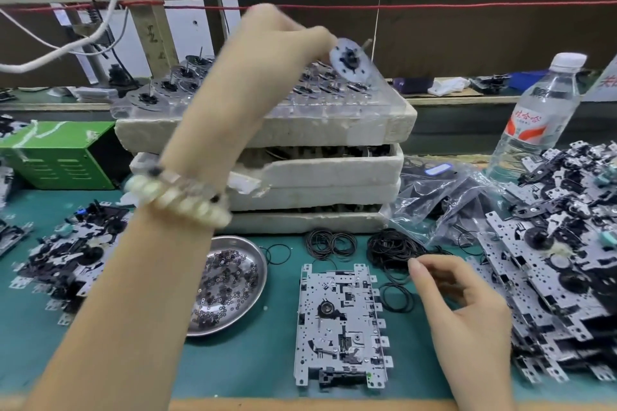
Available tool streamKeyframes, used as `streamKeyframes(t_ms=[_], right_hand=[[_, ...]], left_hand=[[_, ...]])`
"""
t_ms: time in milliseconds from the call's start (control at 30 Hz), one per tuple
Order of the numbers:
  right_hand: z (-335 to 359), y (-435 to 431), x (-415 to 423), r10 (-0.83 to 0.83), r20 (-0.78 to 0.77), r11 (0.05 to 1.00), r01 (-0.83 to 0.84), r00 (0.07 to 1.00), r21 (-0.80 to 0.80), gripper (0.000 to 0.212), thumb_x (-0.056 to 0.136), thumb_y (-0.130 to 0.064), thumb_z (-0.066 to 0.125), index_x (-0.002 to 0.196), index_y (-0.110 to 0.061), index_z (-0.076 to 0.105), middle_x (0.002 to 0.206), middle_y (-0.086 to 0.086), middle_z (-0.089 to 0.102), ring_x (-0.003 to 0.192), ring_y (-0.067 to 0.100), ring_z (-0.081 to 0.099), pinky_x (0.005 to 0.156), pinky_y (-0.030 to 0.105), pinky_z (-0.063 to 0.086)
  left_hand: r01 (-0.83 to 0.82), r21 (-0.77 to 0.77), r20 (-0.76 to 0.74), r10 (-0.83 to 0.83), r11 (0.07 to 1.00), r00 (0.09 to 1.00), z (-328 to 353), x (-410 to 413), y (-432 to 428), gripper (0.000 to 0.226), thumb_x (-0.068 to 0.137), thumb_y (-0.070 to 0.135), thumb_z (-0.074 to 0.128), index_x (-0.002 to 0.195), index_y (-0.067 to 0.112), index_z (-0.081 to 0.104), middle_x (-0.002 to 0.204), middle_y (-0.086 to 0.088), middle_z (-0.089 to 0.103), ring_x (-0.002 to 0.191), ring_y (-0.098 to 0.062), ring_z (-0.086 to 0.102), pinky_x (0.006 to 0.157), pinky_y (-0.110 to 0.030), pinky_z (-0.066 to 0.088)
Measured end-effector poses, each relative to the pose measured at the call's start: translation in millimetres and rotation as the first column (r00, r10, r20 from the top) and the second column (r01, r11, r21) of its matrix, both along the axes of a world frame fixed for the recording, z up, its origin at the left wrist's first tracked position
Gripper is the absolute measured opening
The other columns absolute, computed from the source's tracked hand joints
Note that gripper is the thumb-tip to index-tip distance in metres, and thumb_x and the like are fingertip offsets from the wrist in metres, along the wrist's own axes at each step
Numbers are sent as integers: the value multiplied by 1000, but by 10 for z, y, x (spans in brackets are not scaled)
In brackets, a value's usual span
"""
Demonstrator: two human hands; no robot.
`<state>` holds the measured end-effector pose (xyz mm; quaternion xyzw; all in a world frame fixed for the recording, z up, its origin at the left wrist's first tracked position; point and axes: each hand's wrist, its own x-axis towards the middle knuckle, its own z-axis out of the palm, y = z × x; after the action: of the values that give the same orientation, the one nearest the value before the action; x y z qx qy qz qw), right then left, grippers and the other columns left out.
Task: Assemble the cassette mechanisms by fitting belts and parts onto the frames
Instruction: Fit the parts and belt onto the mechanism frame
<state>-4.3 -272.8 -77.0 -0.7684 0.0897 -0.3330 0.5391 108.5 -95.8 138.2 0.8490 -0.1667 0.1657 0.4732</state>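
Note:
A grey metal cassette frame (340, 324) lies flat on the green mat at centre. My left hand (277, 47) is raised above the top foam tray (267, 130) and pinches a silver flywheel disc (350, 60) with a black hub and a shaft. My right hand (460, 304) hovers just right of the frame, fingers loosely curled, its fingertips near a heap of black rubber belts (390, 250). Two single belts (397, 297) lie beside the frame's right edge. I cannot tell if the right fingers hold a belt.
A steel dish of small washers (227, 284) sits left of the frame. Stacked frames pile up at right (554, 277) and at left (66, 260). A water bottle (541, 117), a green box (56, 157) and plastic bags (444, 193) stand behind.

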Motion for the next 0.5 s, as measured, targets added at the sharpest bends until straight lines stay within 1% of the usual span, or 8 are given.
streamKeyframes(t_ms=[67, 100, 167, 233, 300, 333, 400, 500], right_hand=[[23, 9, -24, -27, 33, 1000, 27, 999, 3, 9, 82, -32, 72, 82, -40, 69, 82, -11, 68, 73, 13, 61, 67, 17, 47], [44, 12, -39, -34, 51, 999, 33, 998, 19, 5, 80, -35, 71, 82, -39, 70, 83, -9, 66, 73, 15, 59, 68, 19, 46], [86, 29, -64, -24, 83, 995, 16, 996, 97, 3, 77, -36, 71, 80, -36, 72, 85, -5, 65, 73, 15, 57, 68, 19, 46], [163, 88, -103, 34, 102, 969, -57, 994, 238, 5, 74, -32, 73, 79, -30, 74, 82, -5, 66, 73, 13, 57, 68, 16, 47], [275, 173, -141, 149, 120, 881, -187, 982, 434, 12, 69, -33, 76, 76, -23, 76, 76, -3, 65, 72, 12, 56, 69, 17, 47], [345, 220, -153, 212, 134, 815, -251, 968, 522, 16, 65, -31, 79, 74, -19, 75, 72, -1, 63, 70, 12, 55, 68, 19, 47], [505, 304, -180, 310, 173, 691, -347, 935, 634, 12, 58, -24, 79, 65, -16, 74, 64, -1, 60, 61, 9, 55, 61, 19, 47], [686, 398, -254, 397, 239, 601, -448, 886, 662, 7, 58, -20, 73, 54, -15, 71, 57, -5, 58, 55, 7, 54, 54, 19, 46]], left_hand=[[6, -187, -44, -14, 982, 999, -191, -251, 223, 30, 91, 35, 67, 74, 11, 73, 67, -2, 59, 58, -13, 58, 77, -22, 51], [-13, -270, -70, -6, 963, 998, -328, -416, 310, 29, 88, 36, 69, 63, 24, 77, 62, 11, 65, 56, 0, 61, 77, -28, 47], [-43, -379, -146, -14, 924, 989, -652, -702, 409, 15, 74, 43, 70, 61, 38, 77, 60, 21, 66, 52, 11, 55, 69, -25, 40], [-103, -448, -270, -24, 888, 963, -976, -915, 448, 17, 60, 49, 70, 67, 35, 78, 61, 21, 64, 49, 6, 51, 58, -14, 39], [-126, -473, -368, -65, 872, 928, -1245, -1053, 461, 25, 49, 41, 86, 68, 26, 77, 70, 19, 62, 50, 4, 48, 55, -12, 36], [-108, -483, -393, -106, 869, 913, -1344, -1104, 450, 21, 53, 33, 87, 67, 22, 76, 76, 16, 63, 54, 5, 49, 58, -14, 36], [-60, -511, -399, -174, 858, 900, -1433, -1194, 395, 21, 60, 41, 77, 67, 21, 77, 82, 15, 63, 63, 6, 53, 62, -18, 36], [-46, -541, -377, -194, 839, 906, -1478, -1251, 316, 20, 61, 42, 74, 65, 23, 77, 81, 17, 61, 67, 7, 53, 59, -8, 37]])
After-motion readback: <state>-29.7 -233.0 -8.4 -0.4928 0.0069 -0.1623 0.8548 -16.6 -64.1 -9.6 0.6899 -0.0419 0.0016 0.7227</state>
